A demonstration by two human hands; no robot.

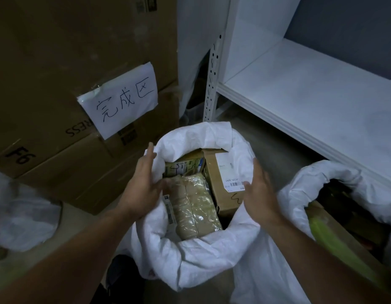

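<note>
Fingers (149, 154) of the left hand (144, 187) are straight and close together, against the rim of the white sack (190, 249). The right hand (259, 191) is flat and open over the other side. Between them a taped parcel (194, 207) lies in the sack, beside a brown box (225, 200). The sack stands on the floor by a white shelf (299, 95)
</note>
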